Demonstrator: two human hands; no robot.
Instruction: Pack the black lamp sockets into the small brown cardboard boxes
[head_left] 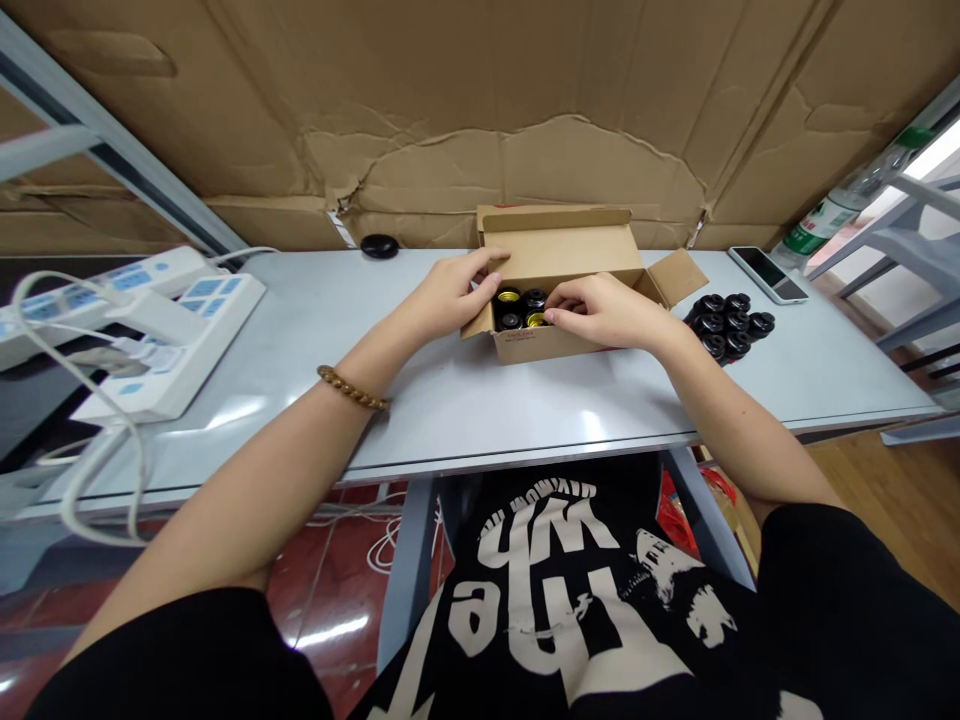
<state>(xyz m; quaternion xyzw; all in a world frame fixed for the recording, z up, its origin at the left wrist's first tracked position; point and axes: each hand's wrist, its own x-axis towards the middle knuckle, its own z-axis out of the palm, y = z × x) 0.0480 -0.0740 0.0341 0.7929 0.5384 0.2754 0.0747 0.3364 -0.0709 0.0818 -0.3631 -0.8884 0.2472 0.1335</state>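
An open cardboard box (551, 345) stands on the pale table, its lid folded back. Several round black and yellow-topped parts (511, 321) sit in its left end. My left hand (457, 290) is at the box's left edge, thumb and fingers apart around the side flap, beside the parts. Over the middle of the box, my right hand (604, 308) has its fingers bent together at the parts; what they hold, if anything, is hidden. To the right of the box, a cluster of black round parts (726, 325) rests on the table.
A phone (768, 274) and a plastic bottle (825, 222) are at the table's right end. Power strips (180, 350) with white cables lie at the left. A black oval object (379, 246) sits at the back edge, against a cardboard wall (525, 110).
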